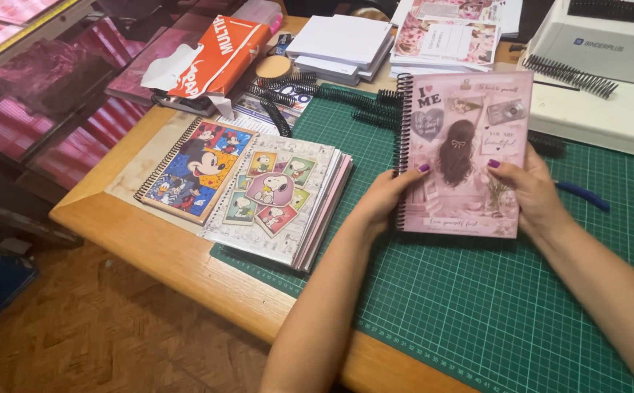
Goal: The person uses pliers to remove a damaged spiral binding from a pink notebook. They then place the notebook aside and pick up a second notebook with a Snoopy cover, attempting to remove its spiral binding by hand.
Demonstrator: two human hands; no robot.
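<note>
A pink spiral-bound notebook [466, 138] with a picture of long brown hair on its cover is held tilted up above the green cutting mat [477, 306]. My left hand [382, 200] grips its lower left edge by the black spiral, thumb on the cover. My right hand [532, 191] grips the lower right edge, thumb also on the cover.
Left of the mat lie a cartoon-dog notebook stack [277, 196] and a cartoon-mouse spiral notebook [197, 171]. Loose black spiral coils [346, 98], an orange paper package [219, 54], white paper stacks [342, 44], printed pink covers [444, 36] and a white binding machine [608, 73] stand behind. A blue tool [583, 195] lies at right.
</note>
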